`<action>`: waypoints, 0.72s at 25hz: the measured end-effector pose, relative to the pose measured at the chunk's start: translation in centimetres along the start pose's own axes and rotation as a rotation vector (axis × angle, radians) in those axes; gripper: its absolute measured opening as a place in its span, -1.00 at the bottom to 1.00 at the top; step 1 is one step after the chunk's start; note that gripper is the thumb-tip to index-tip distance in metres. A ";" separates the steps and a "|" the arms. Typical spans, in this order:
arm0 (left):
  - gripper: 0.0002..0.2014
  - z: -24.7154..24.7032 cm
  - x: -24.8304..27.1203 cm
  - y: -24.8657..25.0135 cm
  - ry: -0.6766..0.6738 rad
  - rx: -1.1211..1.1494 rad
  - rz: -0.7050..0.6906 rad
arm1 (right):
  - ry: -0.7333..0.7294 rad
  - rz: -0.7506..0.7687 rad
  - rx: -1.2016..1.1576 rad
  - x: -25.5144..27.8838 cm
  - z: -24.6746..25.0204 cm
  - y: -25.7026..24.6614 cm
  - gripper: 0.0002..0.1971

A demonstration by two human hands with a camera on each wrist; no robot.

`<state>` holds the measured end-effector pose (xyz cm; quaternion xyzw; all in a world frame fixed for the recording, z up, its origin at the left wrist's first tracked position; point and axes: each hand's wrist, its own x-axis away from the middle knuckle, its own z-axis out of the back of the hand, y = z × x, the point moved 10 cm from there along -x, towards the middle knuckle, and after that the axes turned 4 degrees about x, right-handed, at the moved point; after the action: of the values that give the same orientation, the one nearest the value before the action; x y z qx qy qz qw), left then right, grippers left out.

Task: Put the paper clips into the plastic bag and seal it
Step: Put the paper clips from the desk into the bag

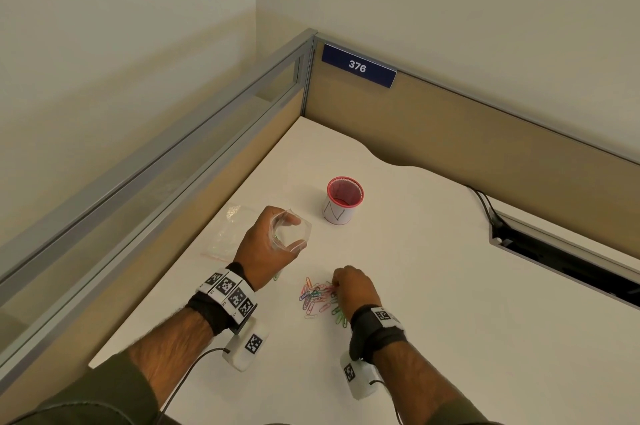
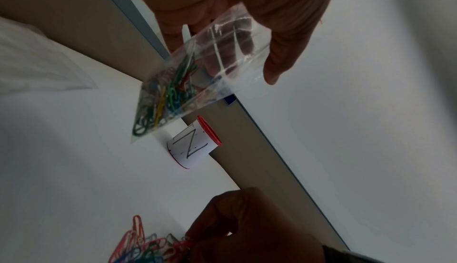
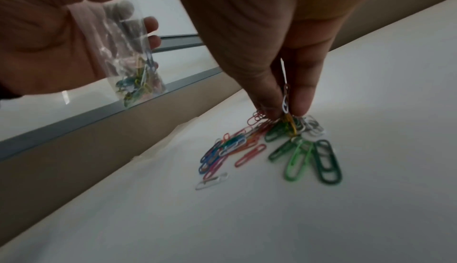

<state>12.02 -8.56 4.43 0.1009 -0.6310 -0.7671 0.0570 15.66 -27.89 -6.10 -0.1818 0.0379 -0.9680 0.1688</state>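
Observation:
My left hand (image 1: 266, 248) holds a small clear plastic bag (image 1: 290, 232) above the white desk, thumb and fingers curled round its open mouth. Several coloured paper clips (image 2: 163, 99) lie in the bag's lower corner (image 3: 134, 83). A loose pile of coloured paper clips (image 1: 320, 298) lies on the desk in front of me. My right hand (image 1: 353, 286) reaches down onto the pile's far edge and pinches a few clips (image 3: 287, 109) between thumb and fingertips, low over the pile (image 3: 272, 150).
A white cup with a red rim (image 1: 343, 199), marked N (image 2: 194, 146), stands behind the pile. Another clear zip bag (image 1: 228, 230) lies flat at the left. Partition walls (image 1: 450, 133) close the desk's far and left sides. A dark cable slot (image 1: 561, 258) runs at the right.

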 end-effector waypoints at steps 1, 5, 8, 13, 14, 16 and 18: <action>-0.57 0.0 0.0 -0.1 -0.002 0.000 0.001 | 0.004 -0.030 -0.053 0.1 0.4 0.6 -0.81; -0.57 -0.4 -0.3 -0.3 -0.007 0.010 -0.005 | 0.125 -0.120 -0.359 1.0 3.8 2.8 -0.91; -0.58 -0.8 -0.6 -0.6 -0.003 0.010 -0.014 | 0.283 -0.093 -0.634 2.6 9.2 2.7 -0.96; -0.57 -2.1 -0.7 -0.5 -0.035 -0.011 -0.029 | 0.382 0.050 -0.906 3.9 16.8 -1.4 -0.91; -0.57 -2.4 -0.7 -0.4 -0.045 -0.010 -0.032 | 0.389 0.075 -0.918 3.9 17.5 -2.4 -0.90; -0.56 -2.8 -0.8 -0.3 -0.056 -0.005 -0.031 | 0.400 0.114 -0.852 3.8 18.2 -4.3 -0.91; -0.53 -3.0 -0.9 -0.2 -0.056 -0.017 -0.027 | 0.389 0.154 -0.706 3.8 18.2 -6.2 -0.93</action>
<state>13.57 -11.23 3.71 0.0876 -0.6246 -0.7754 0.0300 17.00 -23.58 13.02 -0.0386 0.4127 -0.8962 0.1578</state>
